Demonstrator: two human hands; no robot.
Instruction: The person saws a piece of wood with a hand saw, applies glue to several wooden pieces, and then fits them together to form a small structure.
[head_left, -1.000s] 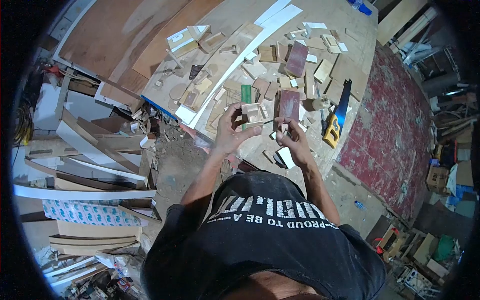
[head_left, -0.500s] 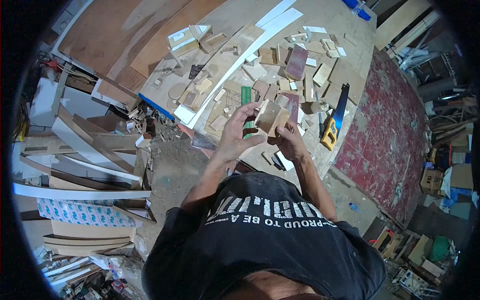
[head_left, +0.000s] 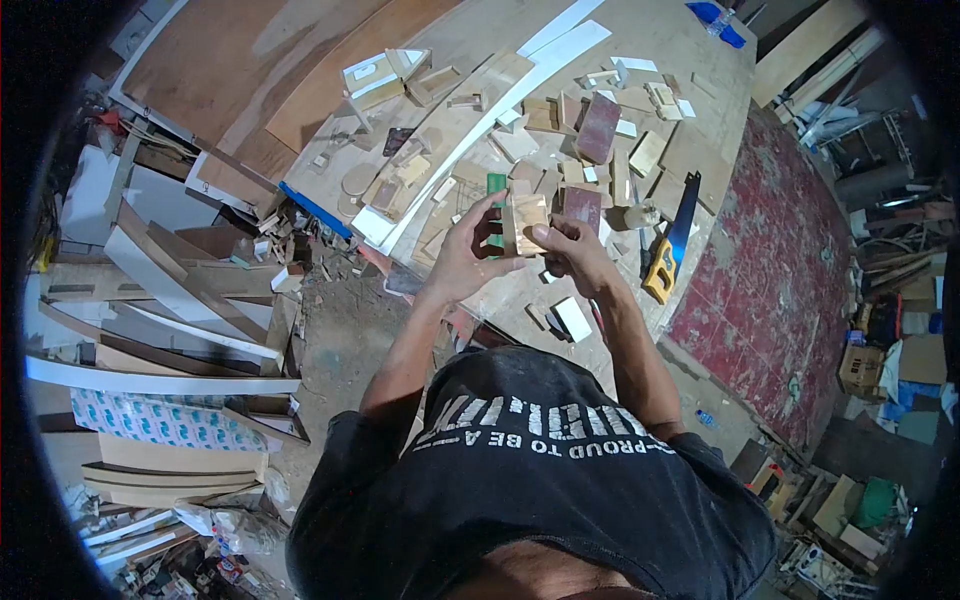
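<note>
Standing over the workbench (head_left: 470, 40), the person in a black printed shirt (head_left: 540, 480) raises both forearms to chest height. The left hand (head_left: 462, 262) and the right hand (head_left: 572, 258) meet around a small wooden box (head_left: 524, 222), held in the air just above the near part of the bench. The left fingers curl closed along the box's left side with the thumb up against its face; the right fingers pinch its right edge and lower corner, thumb on top. Whether the box is glued or only loosely fitted cannot be told from this view.

As a judgement, the piece looks assembled enough to be turned and inspected, but it is bare wood, so fitting or finishing seems left to do.

Just beyond the hands lie a green strip (head_left: 496, 186) and a dark red sanding block (head_left: 582, 206), with a yellow-handled saw (head_left: 672, 240) to the right. Farther on, many cut wooden offcuts (head_left: 560, 110) are scattered about, a long white strip (head_left: 500, 110) runs diagonally, and another small box-like assembly (head_left: 385, 75) stands near the far left.
</note>
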